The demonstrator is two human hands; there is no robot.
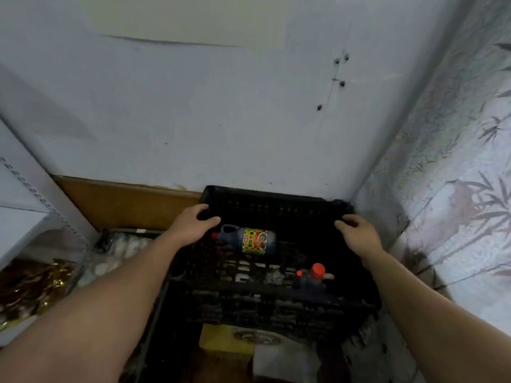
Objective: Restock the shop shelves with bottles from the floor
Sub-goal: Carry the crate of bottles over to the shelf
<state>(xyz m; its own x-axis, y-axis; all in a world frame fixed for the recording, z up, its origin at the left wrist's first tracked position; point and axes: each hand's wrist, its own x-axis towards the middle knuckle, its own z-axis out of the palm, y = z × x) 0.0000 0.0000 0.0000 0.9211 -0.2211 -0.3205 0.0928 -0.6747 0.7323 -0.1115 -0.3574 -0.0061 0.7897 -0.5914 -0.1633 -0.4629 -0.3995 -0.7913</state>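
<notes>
Left hand (193, 226) and right hand (358, 234) curl fingers (203, 208) over the crate's (276, 205) far rim. The bottle (249, 240) lies left-right, cap just beside the left hand, the nearer.

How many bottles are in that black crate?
2: a yellow-labelled bottle lying beside the left hand, and a red-capped bottle upright at the near right of the crate. More may be hidden.

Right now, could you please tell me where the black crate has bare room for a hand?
Free in the black crate: the floor between the lying bottle and the red-capped bottle, and the stretch from the lying bottle to the right hand. Crowded: the far-left corner, where the left hand grips the rim beside the lying bottle.
</notes>
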